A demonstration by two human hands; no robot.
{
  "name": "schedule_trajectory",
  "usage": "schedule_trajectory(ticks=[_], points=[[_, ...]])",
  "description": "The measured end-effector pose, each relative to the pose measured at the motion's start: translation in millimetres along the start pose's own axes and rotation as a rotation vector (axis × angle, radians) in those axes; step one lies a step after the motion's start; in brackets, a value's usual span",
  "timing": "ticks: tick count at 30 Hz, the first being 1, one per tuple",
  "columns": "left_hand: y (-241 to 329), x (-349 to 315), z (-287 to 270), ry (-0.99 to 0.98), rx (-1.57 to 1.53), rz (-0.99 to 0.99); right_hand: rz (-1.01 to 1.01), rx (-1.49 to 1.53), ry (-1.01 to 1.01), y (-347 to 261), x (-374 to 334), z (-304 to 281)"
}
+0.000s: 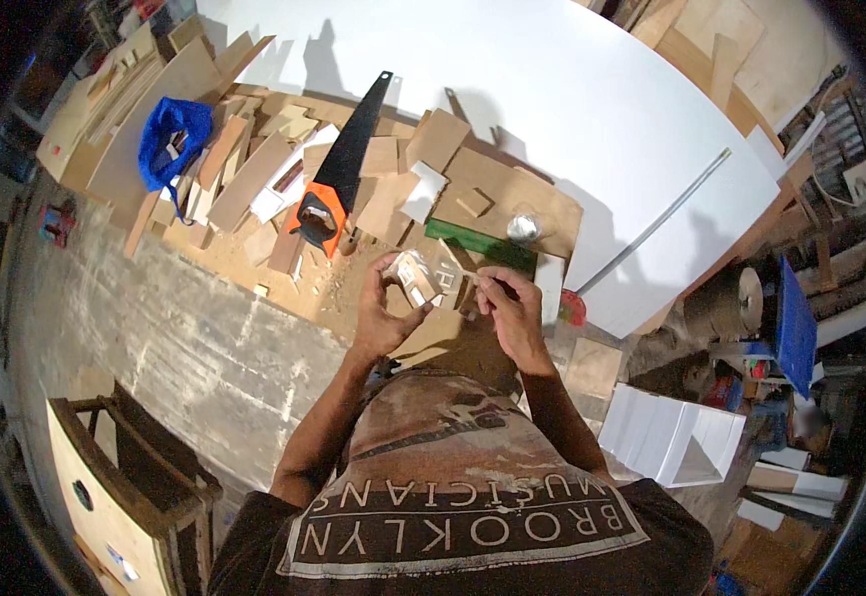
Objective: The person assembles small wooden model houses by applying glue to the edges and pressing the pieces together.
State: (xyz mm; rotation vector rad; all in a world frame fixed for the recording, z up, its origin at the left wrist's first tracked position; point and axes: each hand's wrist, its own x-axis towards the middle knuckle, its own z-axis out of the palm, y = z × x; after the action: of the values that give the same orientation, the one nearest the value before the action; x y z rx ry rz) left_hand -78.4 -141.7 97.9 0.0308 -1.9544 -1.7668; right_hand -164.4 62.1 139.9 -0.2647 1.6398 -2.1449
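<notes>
My left hand [383, 316] is closed around a small wooden block [417, 276] with white patches on its faces, held up over the front of the workbench. Just to the right, the thumb and fingers of my right hand [514, 310] are pinched around a thin pale stick [460, 260], which slants toward the block. Whether the stick touches the block I cannot tell. Beyond my right hand lies a green strip [482, 245], with a small shiny round container [524, 228] at its far side.
An orange-handled handsaw [321, 212] lies on scattered wood offcuts [252, 179]. Further left is a blue bag [169, 134]. A large white panel [542, 89] spans the back, bearing a long metal ruler [656, 219]. A white box [669, 437] stands at lower right, a wooden cabinet [105, 497] at lower left.
</notes>
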Motion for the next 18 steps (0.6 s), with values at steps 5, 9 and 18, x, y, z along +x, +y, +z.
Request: schedule_trajectory(ticks=[5,9,18], points=[[6,-5,-2,0.035,0.096,-0.013,-0.233,-0.526,0.443,24,63,-85],[6,-15,-2,0.066,0.177,-0.056,-0.444,-1.01,0.464,53,122,-169],[14,-39,-9,0.213,0.205,-0.192,-0.394,-1.557,0.366,97,181,-186]])
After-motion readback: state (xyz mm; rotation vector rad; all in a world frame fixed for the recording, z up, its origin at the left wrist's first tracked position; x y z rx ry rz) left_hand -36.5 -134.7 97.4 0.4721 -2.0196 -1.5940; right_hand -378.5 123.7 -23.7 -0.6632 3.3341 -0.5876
